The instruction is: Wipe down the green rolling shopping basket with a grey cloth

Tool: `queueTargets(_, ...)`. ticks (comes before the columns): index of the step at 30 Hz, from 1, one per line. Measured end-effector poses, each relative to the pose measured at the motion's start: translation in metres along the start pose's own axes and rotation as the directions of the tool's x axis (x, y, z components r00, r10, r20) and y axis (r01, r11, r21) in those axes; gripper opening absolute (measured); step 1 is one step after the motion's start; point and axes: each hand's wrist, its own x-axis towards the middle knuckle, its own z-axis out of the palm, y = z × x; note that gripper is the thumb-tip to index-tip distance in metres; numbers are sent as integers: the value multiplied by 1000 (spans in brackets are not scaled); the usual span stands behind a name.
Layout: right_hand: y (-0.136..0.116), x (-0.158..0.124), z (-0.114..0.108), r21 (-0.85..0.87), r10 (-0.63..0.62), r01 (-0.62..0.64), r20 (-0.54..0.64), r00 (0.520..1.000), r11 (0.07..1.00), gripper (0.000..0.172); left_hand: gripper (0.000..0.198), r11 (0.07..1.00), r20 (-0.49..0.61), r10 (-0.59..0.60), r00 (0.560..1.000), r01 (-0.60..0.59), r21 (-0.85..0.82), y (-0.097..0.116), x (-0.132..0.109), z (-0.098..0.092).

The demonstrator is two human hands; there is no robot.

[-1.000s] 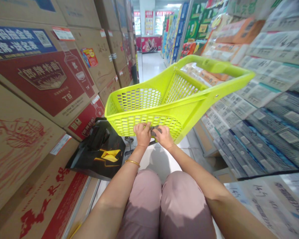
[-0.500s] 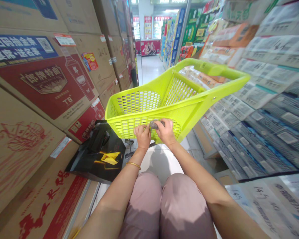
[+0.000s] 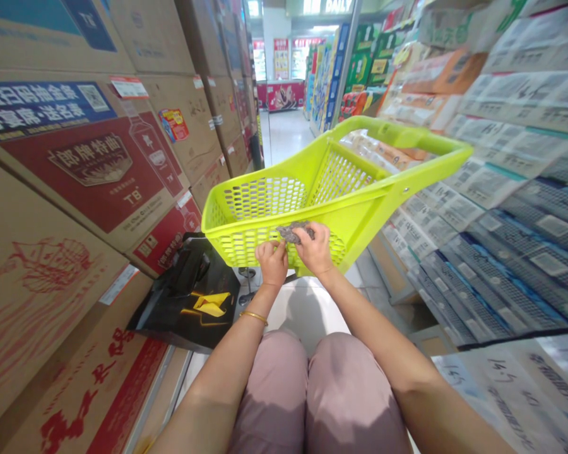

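A lime-green shopping cart (image 3: pixel 284 210) with perforated sides stands across the aisle before my knees, its handle to the right. My right hand (image 3: pixel 315 248) is closed around a crumpled grey cloth (image 3: pixel 291 232), held up against the cart's near side. Just left of it, my left hand (image 3: pixel 272 262) has its fingers curled together in front of the same perforated wall, below the cloth's loose end. What the left fingers pinch, if anything, is hidden. A gold bangle (image 3: pixel 254 316) is on the left wrist.
Stacked cardboard cartons (image 3: pixel 89 164) line the left, with a black bag (image 3: pixel 189 296) at their foot. Piled packaged goods (image 3: pixel 515 239) fill the right side. Ahead, the tiled aisle floor (image 3: pixel 284 132) runs to a red-fronted counter (image 3: pixel 284 96).
The grey cloth sits slightly higher and shows more above my fingers, stretching farther left. My left hand stays low by the cart wall. The view has shifted slightly.
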Motion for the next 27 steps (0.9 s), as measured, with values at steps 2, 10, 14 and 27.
queueTargets(2, 0, -5, 1, 4, 6, -6, 27, 1000, 1000, 20, 18, 1000, -1, 2, 1000, -2, 4, 0, 0, 0)
queueTargets(10, 6, -59, 10, 54, -38, 24, 288, 957, 998, 23, 25, 1000, 11, -9, 1000, 9, -8, 1, 0, -2)
queueTargets(14, 5, -72, 11, 65, -35, 13, 348, 937, 998, 23, 26, 1000, -6, -14, 1000, 14, -16, 2, -1, 0)
queueTargets(27, 9, 21, -19, 102, 117, -128, 105, 988, 987, 30, 25, 1000, -35, 5, 999, -5, 7, 0, -3, 4)
